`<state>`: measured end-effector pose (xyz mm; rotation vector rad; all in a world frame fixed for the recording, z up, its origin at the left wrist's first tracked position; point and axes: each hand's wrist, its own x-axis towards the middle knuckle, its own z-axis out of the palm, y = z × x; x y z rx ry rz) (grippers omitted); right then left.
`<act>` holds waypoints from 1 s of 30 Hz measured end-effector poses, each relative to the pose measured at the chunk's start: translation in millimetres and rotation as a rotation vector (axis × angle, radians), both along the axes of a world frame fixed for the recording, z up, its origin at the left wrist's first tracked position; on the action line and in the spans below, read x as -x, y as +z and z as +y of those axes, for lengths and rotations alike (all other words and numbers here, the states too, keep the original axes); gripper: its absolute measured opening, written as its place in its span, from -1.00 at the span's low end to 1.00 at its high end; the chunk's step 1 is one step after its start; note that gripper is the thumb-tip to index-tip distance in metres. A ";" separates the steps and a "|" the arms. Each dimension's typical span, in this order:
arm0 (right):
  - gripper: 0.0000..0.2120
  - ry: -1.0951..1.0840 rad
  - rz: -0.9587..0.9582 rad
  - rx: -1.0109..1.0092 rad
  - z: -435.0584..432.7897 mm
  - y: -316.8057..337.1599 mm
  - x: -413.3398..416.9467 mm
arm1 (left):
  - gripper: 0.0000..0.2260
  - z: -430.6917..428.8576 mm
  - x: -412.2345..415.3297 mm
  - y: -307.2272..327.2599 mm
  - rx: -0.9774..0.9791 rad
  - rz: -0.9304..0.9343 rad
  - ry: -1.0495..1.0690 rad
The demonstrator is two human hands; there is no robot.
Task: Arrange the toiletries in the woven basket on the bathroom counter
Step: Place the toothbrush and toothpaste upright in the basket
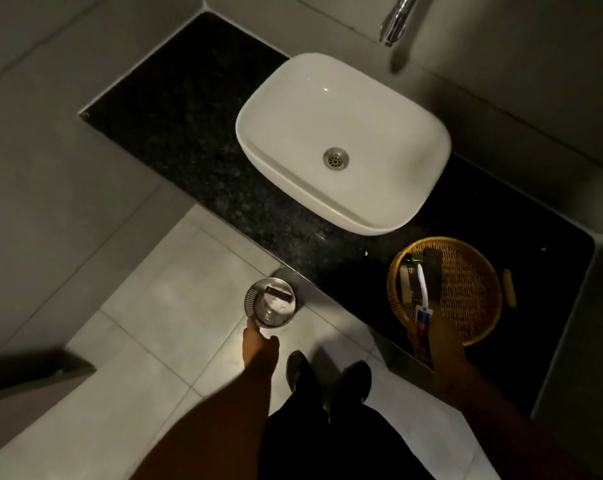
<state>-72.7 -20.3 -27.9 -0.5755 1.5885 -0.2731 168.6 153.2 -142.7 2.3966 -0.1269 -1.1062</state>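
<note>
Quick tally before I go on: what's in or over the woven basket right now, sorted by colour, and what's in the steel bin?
Woven basket, left side:
White: 1, the toothbrush, its pack in the right hand
Green: 1, small bottle
Dark: 2, sachet and flat comb-like piece
Pale: 1, strip
Steel bin, held by the left hand:
Dark: 1, wrapper
Total: 6

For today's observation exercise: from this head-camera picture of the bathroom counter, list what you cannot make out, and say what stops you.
- Tap: top cut off by the picture's upper edge.
- Small items in the basket: labels too small and dim to read.
- Tube: lower part hidden by the right hand.
- Contents of the metal cup held by the left hand: dim, unclear.
- Object right of the basket: blurred, unidentifiable.
</note>
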 end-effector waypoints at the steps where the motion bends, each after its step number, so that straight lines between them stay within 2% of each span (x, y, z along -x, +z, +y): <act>1: -0.68 -0.038 0.044 0.038 -3.9 4.6 -5.6 | -0.42 4.9 6.2 8.2 -0.003 -0.042 -0.061; 4: -0.61 -0.004 0.157 0.171 -15.9 17.1 -15.1 | -0.58 -4.1 23.9 39.5 0.048 -0.311 -0.261; 8: -0.54 0.013 0.251 0.306 -15.2 24.5 -4.3 | -0.71 -28.7 68.2 83.2 0.384 -0.549 -0.703; 10: -0.50 0.075 0.336 0.345 -16.1 17.1 1.1 | -0.66 -45.6 80.8 92.5 0.525 -0.594 -0.913; 12: -0.49 0.162 0.419 0.368 -16.7 15.6 13.3 | -0.60 -65.0 96.4 104.7 0.648 -0.677 -1.018; 16: -0.48 0.420 0.690 0.472 -22.9 19.6 33.5 | -0.49 -113.5 118.3 126.9 0.740 -0.801 -1.149; 19: -0.47 0.521 0.820 0.494 -32.3 26.4 52.9 | -0.41 -137.5 132.8 138.0 0.697 -0.866 -1.223; 25: -0.52 0.600 0.782 0.526 -46.9 40.3 80.7 | -0.57 -162.8 142.8 136.4 0.682 -1.011 -1.425; 27: -0.55 0.634 0.672 0.474 -51.9 45.0 86.1 | -0.57 -167.2 144.7 138.6 0.669 -0.996 -1.461; 30: -0.55 0.562 0.375 0.489 -60.8 46.3 89.3 | -0.54 -169.6 145.8 143.0 0.613 -0.958 -1.502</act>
